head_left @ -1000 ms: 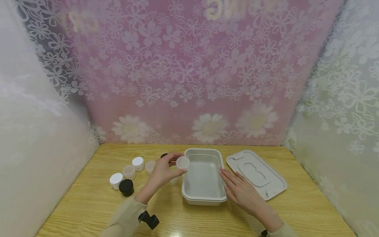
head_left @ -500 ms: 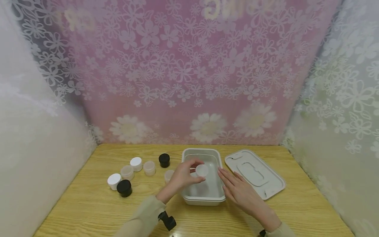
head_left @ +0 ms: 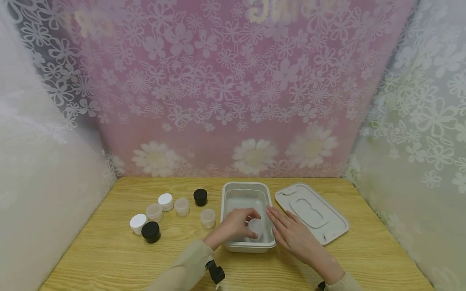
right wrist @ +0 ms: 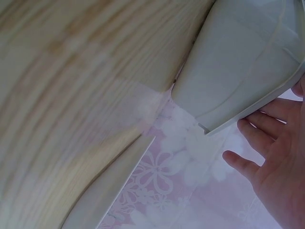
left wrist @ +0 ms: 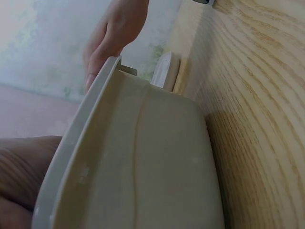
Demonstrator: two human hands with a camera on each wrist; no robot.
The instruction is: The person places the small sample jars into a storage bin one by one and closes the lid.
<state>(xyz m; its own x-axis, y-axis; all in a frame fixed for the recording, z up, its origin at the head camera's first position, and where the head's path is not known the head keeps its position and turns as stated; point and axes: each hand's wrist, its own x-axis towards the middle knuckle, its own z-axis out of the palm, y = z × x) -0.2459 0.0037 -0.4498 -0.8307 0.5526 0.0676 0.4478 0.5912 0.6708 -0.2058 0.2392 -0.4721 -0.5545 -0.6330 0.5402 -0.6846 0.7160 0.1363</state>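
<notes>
**Lower the translucent jar (head_left: 256,228) level, with the tub (head_left: 249,249) braced**

Note the grip: translucent jar pinched between curled fingers and thumb of the left hand (head_left: 236,224), down inside the tub, toward the near right part. Impossible to tell whether touching the floor. Note also the right hand (head_left: 296,237), straight-fingered along the tub's right rim, holding nothing. Probably best to press only lightly there, just enough to prevent sliding. Set down upright, clear of the wall; release after firm contact, then lift straight up to avoid tipping. Leave space beside for others like the spare translucent jars (head_left: 208,218), white jars (head_left: 165,202) and black jars (head_left: 151,232), all left of the tub.

For writing, look to the pink backdrop (head_left: 218,97): pale yellow letters (head_left: 257,14) along the top, including a readable G; others faint or cut off. No legible brand or label on jars, tub or lid (head_left: 333,231).
</notes>
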